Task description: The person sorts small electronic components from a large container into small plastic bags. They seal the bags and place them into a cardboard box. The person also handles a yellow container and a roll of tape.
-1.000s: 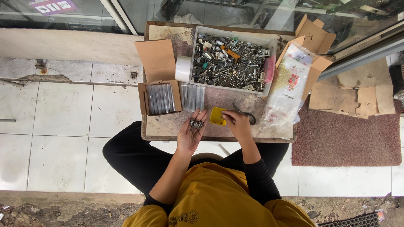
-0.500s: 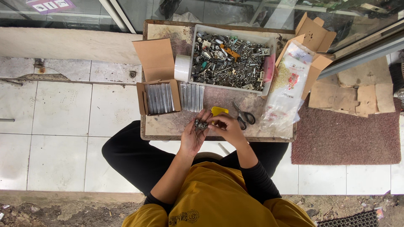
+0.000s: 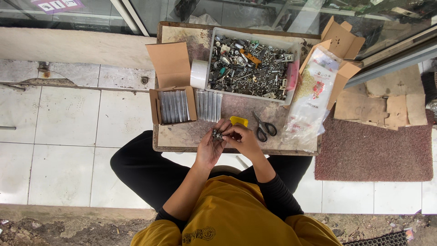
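Metal fasteners (image 3: 217,134) sit cupped in the left hand (image 3: 210,146) above the desk's (image 3: 182,136) near edge; the right hand (image 3: 241,137), which a second ago reached toward the yellow piece (image 3: 238,120) near the scissors (image 3: 263,129), has come back, its fingers (image 3: 227,135) now pinching into the small pile.

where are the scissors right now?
In the head view, the scissors lie flat on the low table, just to the right of the right hand, between the yellow item and the clear plastic bag.
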